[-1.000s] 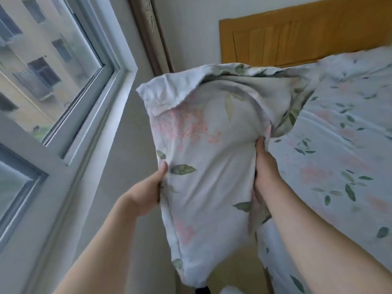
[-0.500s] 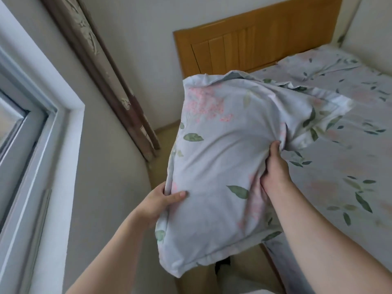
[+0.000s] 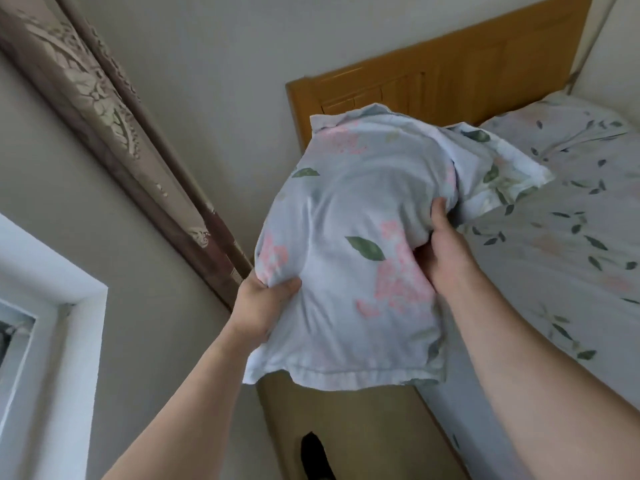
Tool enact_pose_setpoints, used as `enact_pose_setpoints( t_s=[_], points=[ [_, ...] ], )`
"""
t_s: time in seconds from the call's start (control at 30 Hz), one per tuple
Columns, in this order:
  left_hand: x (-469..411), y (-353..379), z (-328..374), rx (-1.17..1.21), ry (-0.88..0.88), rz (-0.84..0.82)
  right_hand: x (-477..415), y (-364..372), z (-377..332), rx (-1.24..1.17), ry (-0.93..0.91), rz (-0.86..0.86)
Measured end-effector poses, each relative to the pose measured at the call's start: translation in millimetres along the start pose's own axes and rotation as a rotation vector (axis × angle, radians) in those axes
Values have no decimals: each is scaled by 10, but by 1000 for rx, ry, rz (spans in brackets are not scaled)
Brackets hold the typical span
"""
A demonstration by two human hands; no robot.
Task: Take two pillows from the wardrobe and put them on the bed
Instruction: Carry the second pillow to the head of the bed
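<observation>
I hold a pale blue pillow [image 3: 349, 209] with pink flowers and green leaves in the air beside the bed [image 3: 568, 244]. My left hand [image 3: 263, 303] grips its lower left edge. My right hand [image 3: 446, 247] clutches its right side, fingers sunk into the fabric. The pillow's far end hangs over the bed's left edge, near the wooden headboard [image 3: 450, 74]. Another pillow [image 3: 568, 123] in the same print lies at the head of the bed, by the far wall. The wardrobe is out of view.
A brown patterned curtain [image 3: 104, 126] hangs along the wall on the left. A white window frame [image 3: 59, 306] juts in at lower left. A narrow strip of floor [image 3: 363, 427] runs between wall and bed, with a dark shoe [image 3: 315, 455] on it.
The view has swung right and away from the window. The pillow has moved forward and up toward the headboard, and my left hand has tightened on its lower left edge.
</observation>
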State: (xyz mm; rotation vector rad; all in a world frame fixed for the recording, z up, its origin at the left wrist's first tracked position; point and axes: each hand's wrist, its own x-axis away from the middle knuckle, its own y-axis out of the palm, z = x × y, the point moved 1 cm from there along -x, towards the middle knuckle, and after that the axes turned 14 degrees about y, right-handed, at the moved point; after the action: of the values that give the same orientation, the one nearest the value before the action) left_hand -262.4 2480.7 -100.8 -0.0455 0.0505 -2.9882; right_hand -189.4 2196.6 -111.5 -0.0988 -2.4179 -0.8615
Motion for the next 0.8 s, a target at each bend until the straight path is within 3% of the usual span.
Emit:
enact_pose_setpoints(
  t_s=[0.07, 0.17, 0.33, 0.6, 0.8],
  points=[
    [-614, -77, 143, 31, 71, 26, -345, 137, -99, 109, 18, 53],
    [-1515, -99, 359, 73, 161, -6, -784, 313, 69, 188, 208, 12],
    [-2755, 147, 516, 4, 111, -156, -1253, 771, 495, 102, 448, 51],
    [-4333, 823, 360, -63, 0, -222, -2378, 936, 16, -205, 289, -96],
    [-5657, 1579, 248, -30, -116, -361, -3312, 758, -843, -347, 162, 31]
  ],
)
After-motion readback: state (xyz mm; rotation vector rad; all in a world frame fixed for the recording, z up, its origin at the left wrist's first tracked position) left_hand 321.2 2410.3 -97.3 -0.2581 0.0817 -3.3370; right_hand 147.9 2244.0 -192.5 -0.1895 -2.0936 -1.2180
